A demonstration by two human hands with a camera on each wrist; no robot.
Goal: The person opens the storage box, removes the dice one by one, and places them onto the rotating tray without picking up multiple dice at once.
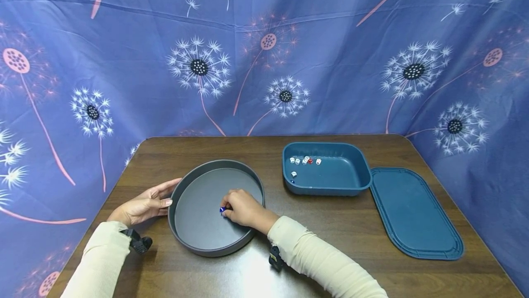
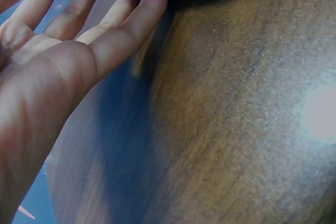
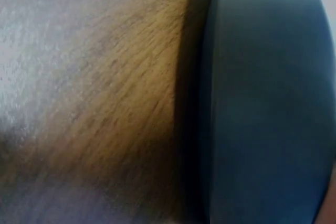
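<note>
Inside a round grey pan (image 1: 198, 217), my right hand (image 1: 243, 208) pinches a blue die (image 1: 222, 210) between thumb and fingertips, low over the pan's floor. Against the pan's left side rests my left hand (image 1: 144, 204), its fingers (image 2: 118, 40) fairly straight and their tips touching the outer wall. The right wrist view shows mostly the pan's outer wall (image 3: 273, 98), with only a sliver of hand at its lower right edge. To the right, a blue plastic container (image 1: 330, 192) holds several white dice (image 1: 294, 174), a red die (image 1: 310, 161) and a dark blue die (image 1: 292, 182).
A blue lid (image 1: 417, 215) lies flat on the wooden table (image 1: 314, 229), right beside the container. Behind the table hangs a blue cloth (image 1: 330, 50) printed with dandelions. Bright glare shows on the table near the front.
</note>
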